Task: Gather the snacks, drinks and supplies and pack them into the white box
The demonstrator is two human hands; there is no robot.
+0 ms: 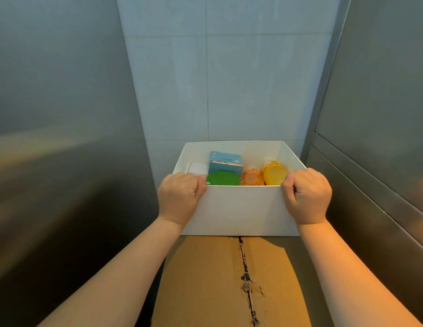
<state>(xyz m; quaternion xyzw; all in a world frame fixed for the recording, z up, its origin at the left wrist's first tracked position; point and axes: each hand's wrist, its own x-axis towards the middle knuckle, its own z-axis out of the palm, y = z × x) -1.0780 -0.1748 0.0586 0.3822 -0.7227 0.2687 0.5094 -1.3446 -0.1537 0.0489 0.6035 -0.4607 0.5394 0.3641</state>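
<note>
While both bare forearms are reaching forward, the white box (241,208) is sitting at the far end of a brown cardboard carton (205,279), close to a pale tiled wall (229,79), with brushed metal panels (52,114) standing to either side.

Left to right:

- Left hand (179,198) is gripping the near left corner of the box; the grip is pressed together on the rim, fingers curled over the edge, thumb side lying against the near wall.
- Inside, far left: a small white container (196,168) is showing just behind the left knuckles; what it is cannot be told.
- Next: a round green lid (223,179) is lying against the near wall, partly hidden by the rim.
- Behind the lid: a light blue carton (226,162) is standing upright, print too small to read.
- Right of centre: an orange bottle (253,177) is leaning beside a yellow bottle (274,174), the two touching, caps pointing toward the far wall.
- Right hand (307,197) is holding the near right corner; its grip is likewise pinching the rim, fingers folded over, just beside the yellow bottle.

The box's bottom edge is meeting the carton top along a torn tape seam (247,279); whether it is resting or slightly lifted cannot be told.
</note>
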